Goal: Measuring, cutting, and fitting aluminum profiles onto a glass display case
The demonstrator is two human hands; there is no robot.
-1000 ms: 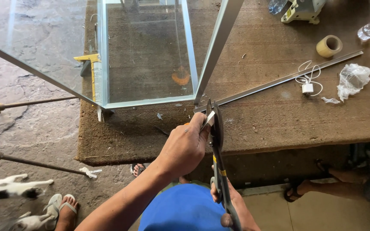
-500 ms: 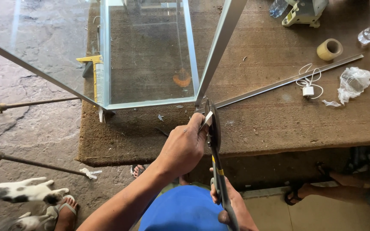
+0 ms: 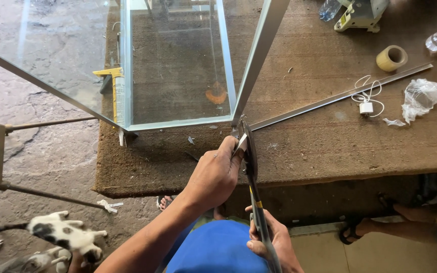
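A glazing workshop: carpeted workbench [image 3: 330,146], glass tank [image 3: 178,65], aluminium strip [image 3: 340,96], tape roll [image 3: 391,57].

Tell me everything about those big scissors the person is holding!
The big scissors are metal snips with dark blades and long handles carrying a yellow band. They point away from the person, over the edge of the brown mat-covered table. The right hand grips the handles low down. The blades sit at the end of a thin silvery metal strip, which the left hand pinches right beside them.
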